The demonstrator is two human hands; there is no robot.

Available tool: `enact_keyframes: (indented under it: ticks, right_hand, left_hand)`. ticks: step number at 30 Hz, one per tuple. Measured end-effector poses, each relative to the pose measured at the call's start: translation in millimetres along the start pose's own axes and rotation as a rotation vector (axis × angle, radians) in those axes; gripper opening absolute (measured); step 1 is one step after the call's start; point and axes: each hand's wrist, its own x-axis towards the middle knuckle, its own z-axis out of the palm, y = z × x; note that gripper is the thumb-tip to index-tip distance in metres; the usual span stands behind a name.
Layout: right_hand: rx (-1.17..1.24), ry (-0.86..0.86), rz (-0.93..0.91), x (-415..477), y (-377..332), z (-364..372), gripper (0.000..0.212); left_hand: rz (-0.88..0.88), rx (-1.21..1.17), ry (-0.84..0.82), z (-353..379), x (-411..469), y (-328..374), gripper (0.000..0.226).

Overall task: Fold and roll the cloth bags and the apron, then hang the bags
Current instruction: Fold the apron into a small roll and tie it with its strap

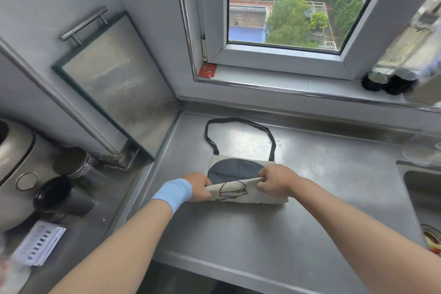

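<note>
1. I am seeing my left hand (198, 186) and right hand (276, 180) both closed, pinching the folded near edge of the cloth bag (241, 185).
2. The bag is lying on the steel surface (238, 234), its black strap (238, 122) looping toward the window (286, 7).
3. A sink (422, 188) is sitting at right.

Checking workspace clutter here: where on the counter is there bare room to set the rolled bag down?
Bare steel lies right of the cloth bag up to the sink, and in front of both hands toward the counter's near edge. The lower ledge at left is crowded: cups, appliance, papers.
</note>
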Motion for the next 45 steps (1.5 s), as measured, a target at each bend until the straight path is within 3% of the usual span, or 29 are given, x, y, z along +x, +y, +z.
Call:
enact_keyframes:
  ticks: [4,10,14,17,19,21,27,30,33,37,40,42,45]
  right_hand:
    - [0.084,0.085,0.013,12,18,0,0.032]
    - [-0.053,0.244,0.135,41,53,11,0.02]
    - [-0.164,0.34,0.083,61,52,5,0.026]
    - [-0.202,0.291,0.059,79,48,-6,0.025]
    - [-0.308,0.267,0.057,89,43,-13,0.023]
    - [-0.424,0.297,-0.039,96,39,-18,0.019]
    - [-0.387,0.233,-0.034,104,40,-14,0.023]
    - [-0.446,0.274,-0.027,101,42,-6,0.026]
    - [-0.511,0.286,-0.019,101,38,-1,0.024]
    - [-0.577,0.353,0.025,100,26,-2,0.018]
    - [-0.41,0.472,-0.046,95,11,10,0.03]
    - [-0.194,0.424,-0.131,88,7,27,0.045]
    - [-0.128,0.308,-0.011,83,20,45,0.059]
  left_hand:
    - [-0.082,-0.226,0.096,-8,23,-14,0.027]
    - [-0.187,-0.365,0.33,-6,67,-19,0.035]
    - [-0.261,-0.145,0.431,-9,82,-5,0.038]
    - [-0.009,0.094,0.605,-15,92,9,0.052]
    - [0.109,0.086,0.512,-21,102,20,0.053]
    - [0.106,-0.018,0.409,-24,112,27,0.05]
    - [0.204,-0.178,0.471,-15,124,19,0.029]
    - [0.162,-0.091,0.514,-13,122,27,0.026]
    - [0.171,0.158,0.573,-5,118,47,0.031]
    - [0.198,0.249,0.481,21,115,62,0.054]
    - [0.171,0.23,0.453,28,120,55,0.058]
    - [0.207,0.24,0.463,29,123,49,0.058]
    - [0.3,0.358,0.477,28,130,32,0.059]
